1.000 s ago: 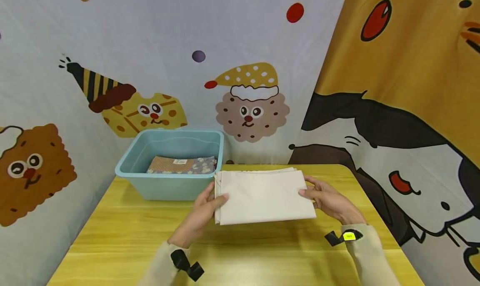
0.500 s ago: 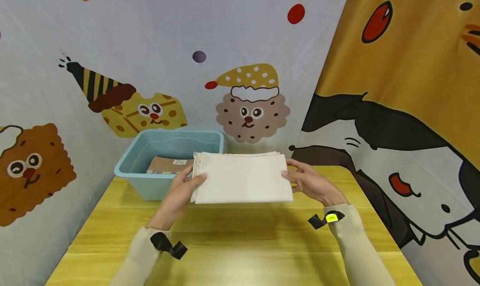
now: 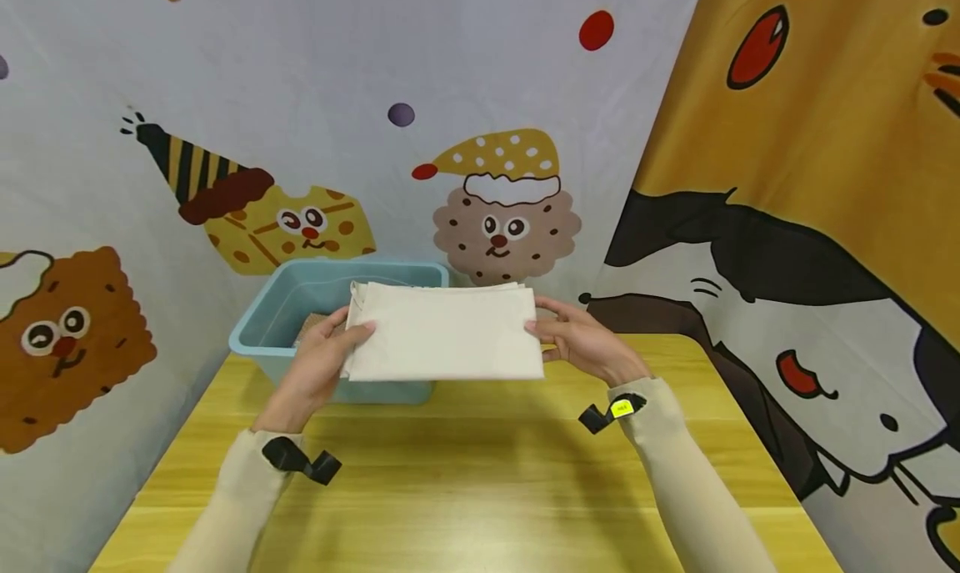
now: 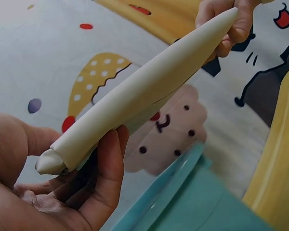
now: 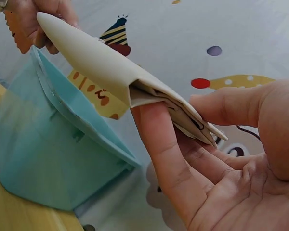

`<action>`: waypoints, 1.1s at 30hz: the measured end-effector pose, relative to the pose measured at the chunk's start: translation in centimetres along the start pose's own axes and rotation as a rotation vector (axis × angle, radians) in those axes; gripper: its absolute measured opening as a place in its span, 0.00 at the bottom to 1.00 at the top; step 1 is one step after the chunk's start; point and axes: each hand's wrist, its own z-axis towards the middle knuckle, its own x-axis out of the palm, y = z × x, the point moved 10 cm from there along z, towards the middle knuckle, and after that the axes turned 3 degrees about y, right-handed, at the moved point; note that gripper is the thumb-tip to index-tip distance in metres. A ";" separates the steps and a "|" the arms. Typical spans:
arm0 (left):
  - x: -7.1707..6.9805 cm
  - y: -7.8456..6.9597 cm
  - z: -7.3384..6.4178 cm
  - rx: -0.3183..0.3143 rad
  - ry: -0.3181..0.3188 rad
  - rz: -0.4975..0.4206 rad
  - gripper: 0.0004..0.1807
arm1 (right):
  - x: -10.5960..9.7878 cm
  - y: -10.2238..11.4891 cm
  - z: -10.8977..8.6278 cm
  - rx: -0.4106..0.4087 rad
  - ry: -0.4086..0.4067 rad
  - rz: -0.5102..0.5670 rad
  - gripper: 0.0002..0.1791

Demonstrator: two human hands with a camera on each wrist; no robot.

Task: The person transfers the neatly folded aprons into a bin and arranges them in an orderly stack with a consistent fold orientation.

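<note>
A folded cream cloth (image 3: 446,335) is held up flat between both hands, overlapping the front right of the blue bin in the head view. My left hand (image 3: 311,371) pinches its left end, thumb on top and fingers beneath. At the other end my right hand (image 3: 585,339) grips the cloth the same way. The right wrist view shows several folded layers of the cloth (image 5: 178,108) between thumb and fingers. Below the cloth stands the light blue plastic bin (image 3: 262,339). A bit of brown patterned cloth (image 3: 309,324) shows inside it; the remainder is hidden.
The bin stands at the back left of a yellow wood-grain table (image 3: 465,473). Behind it hangs a pale backdrop (image 3: 315,72) printed with cartoon snacks, with an orange and black section at the right.
Both hands have carried the folded cream cloth left and away from me, from beside the bin to over its front right. It now covers most of the patterned cloth from view.
</note>
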 end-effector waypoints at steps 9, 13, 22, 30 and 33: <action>-3.9 -1.5 0.0 -0.028 -0.063 0.043 0.43 | 2.2 0.9 3.4 0.007 0.000 0.001 0.33; -5.7 -2.1 0.3 -0.046 -0.079 0.093 0.44 | 3.4 1.6 4.9 -0.005 -0.001 -0.019 0.32; -9.0 -2.5 2.3 -0.086 -0.093 0.219 0.45 | 5.1 3.2 7.8 -0.013 -0.001 -0.063 0.35; -11.8 -2.3 3.8 -0.125 -0.130 0.326 0.47 | 6.3 3.5 9.9 0.002 0.005 -0.101 0.32; -12.9 -2.2 4.0 -0.136 -0.140 0.378 0.48 | 6.6 3.3 10.7 0.012 -0.009 -0.111 0.34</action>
